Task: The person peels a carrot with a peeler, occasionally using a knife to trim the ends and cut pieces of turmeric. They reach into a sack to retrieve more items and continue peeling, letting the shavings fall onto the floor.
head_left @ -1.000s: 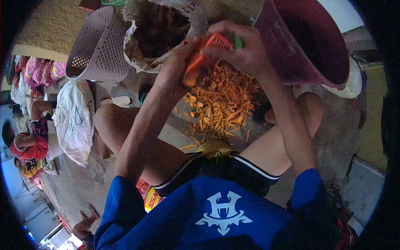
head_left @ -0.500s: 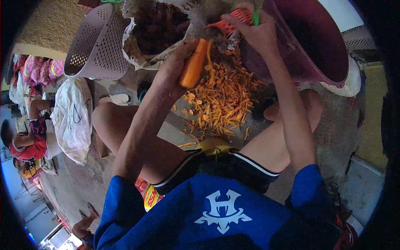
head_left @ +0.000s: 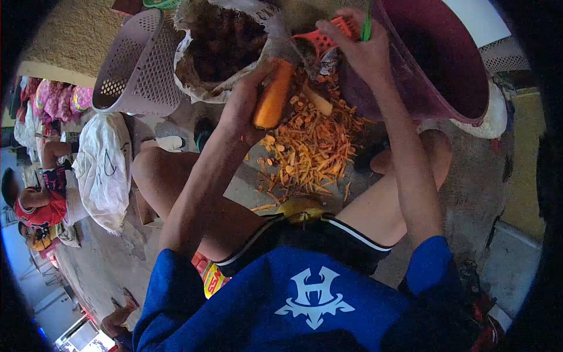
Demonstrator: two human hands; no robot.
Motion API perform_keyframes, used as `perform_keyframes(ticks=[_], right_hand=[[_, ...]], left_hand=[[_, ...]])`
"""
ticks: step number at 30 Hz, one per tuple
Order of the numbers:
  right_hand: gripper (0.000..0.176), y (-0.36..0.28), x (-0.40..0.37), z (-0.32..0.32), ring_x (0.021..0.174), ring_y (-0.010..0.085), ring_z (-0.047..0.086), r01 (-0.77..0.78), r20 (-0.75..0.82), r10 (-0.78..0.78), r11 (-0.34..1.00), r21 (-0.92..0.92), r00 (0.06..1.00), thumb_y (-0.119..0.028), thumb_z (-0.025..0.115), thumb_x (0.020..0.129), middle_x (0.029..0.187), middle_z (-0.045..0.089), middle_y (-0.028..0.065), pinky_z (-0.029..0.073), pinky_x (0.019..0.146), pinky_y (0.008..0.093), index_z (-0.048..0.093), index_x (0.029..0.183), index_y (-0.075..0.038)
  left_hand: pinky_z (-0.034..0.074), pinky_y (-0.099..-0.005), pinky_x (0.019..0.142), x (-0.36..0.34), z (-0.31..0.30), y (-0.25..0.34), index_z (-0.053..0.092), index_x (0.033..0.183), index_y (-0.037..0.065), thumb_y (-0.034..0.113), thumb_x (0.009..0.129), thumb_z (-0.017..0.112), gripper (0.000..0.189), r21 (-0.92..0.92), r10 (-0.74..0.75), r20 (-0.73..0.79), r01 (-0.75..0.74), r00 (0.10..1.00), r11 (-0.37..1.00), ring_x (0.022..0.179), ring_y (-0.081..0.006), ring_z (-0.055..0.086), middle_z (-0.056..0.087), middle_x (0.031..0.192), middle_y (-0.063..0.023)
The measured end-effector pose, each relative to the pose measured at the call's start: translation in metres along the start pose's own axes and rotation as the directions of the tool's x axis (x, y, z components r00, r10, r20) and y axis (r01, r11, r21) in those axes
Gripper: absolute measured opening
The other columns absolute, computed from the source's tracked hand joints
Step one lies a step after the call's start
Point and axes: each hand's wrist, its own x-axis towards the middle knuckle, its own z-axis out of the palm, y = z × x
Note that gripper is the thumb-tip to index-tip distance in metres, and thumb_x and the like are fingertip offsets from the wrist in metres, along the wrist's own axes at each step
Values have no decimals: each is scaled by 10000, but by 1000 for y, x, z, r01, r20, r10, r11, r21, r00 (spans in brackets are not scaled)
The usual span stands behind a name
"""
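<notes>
My left hand (head_left: 249,97) is wrapped round a large peeled carrot (head_left: 275,97), bright orange and held at a slant over the floor. To the right and farther out, my right hand (head_left: 366,50) grips a green-handled peeler (head_left: 367,26) whose blade I cannot make out. It is apart from the carrot. A pale strip of peel (head_left: 318,101) hangs or drops between the hands, blurred. Below lies a heap of orange peelings (head_left: 316,144) on the floor between my legs. A red perforated plastic piece (head_left: 328,40) shows behind my right fingers.
An open sack (head_left: 182,58) of dark roots stands ahead on the left, beside a mauve perforated basket (head_left: 149,82). On the right leans a large maroon tub (head_left: 404,82). A full white sack (head_left: 102,170) and a person in red (head_left: 41,205) are at far left.
My right hand has moved slightly away to the right. The strip of peel that hung beside the carrot is now off it, lower and to the right. The carrot has turned a little.
</notes>
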Motion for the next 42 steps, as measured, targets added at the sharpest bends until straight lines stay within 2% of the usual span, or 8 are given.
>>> perform_keyframes(ticks=[5, 11, 18, 20, 26, 32, 38, 42], right_hand=[[308, -57, -29, 0, 873, 96, 653, 205, 310, -287, 940, 272, 906, -274, 831, 839, 926, 711, 5, 529, 796, 273, 694, 1042, -87], [432, 12, -3, -4, 909, 156, 707, -79, 19, 78, 994, 74, 997, -367, 853, 781, 980, 736, 49, 546, 837, 327, 686, 1074, -97], [420, -32, -26, 4, 911, 156, 710, 256, 275, -315, 939, 231, 908, -385, 841, 805, 955, 739, 69, 557, 815, 326, 692, 1050, -78], [416, 2, -7, 0, 924, 176, 714, -128, 112, 137, 988, -89, 984, -370, 855, 792, 975, 739, 58, 556, 843, 344, 701, 1050, -82], [314, -47, -27, 4, 897, 104, 671, 173, 279, -242, 953, 250, 929, -245, 844, 826, 945, 718, 26, 539, 796, 280, 694, 1037, -69], [298, -1, -1, -8, 930, 89, 654, -130, 129, 133, 991, -34, 983, -216, 844, 821, 966, 716, 27, 526, 809, 270, 689, 1024, -63], [278, -59, -29, 0, 864, 83, 656, 253, 328, -353, 917, 309, 876, -213, 834, 836, 946, 718, 29, 539, 764, 274, 688, 1015, -58], [269, -19, -16, 3, 845, 84, 660, 143, 210, -173, 978, 149, 962, -210, 839, 830, 939, 722, 23, 544, 760, 275, 688, 999, -65]], left_hand=[[592, -315, 615, -6, 14, 5, 567, 1222, 53, 340, 1036, 525, 344, -62, 34, 61, -30, 998, 998, 774, -167, 675, 655, 952, -66], [569, -307, 746, -10, 8, -2, 576, 1263, 45, 345, 1032, 544, 380, 8, -1, -11, 1, 1000, 1000, 884, -154, 664, 666, 1073, -46], [577, -301, 780, -12, 8, -7, 571, 1270, 78, 335, 1043, 518, 346, 8, 57, 74, -58, 996, 998, 906, -144, 664, 655, 1105, -34], [581, -309, 789, -10, 11, -8, 571, 1260, 73, 329, 1047, 509, 339, -1, 92, 50, -92, 995, 996, 914, -153, 667, 656, 1106, -36], [588, -323, 805, -4, 10, 2, 578, 1237, 46, 299, 1041, 517, 326, -123, 26, 52, -20, 998, 992, 916, -177, 676, 662, 1077, -57], [587, -297, 752, -10, 11, -3, 585, 1233, 50, 329, 1042, 516, 345, -51, 20, 73, -16, 997, 999, 877, -150, 671, 668, 1037, -55], [555, -274, 524, -7, 11, 0, 548, 1230, 71, 346, 1053, 486, 332, -54, 14, 46, -12, 999, 998, 659, -147, 648, 646, 910, -47], [573, -285, 586, -17, 26, -3, 558, 1253, 71, 330, 1052, 489, 335, -45, 4, -29, -6, 1000, 999, 730, -147, 665, 662, 967, -43]])
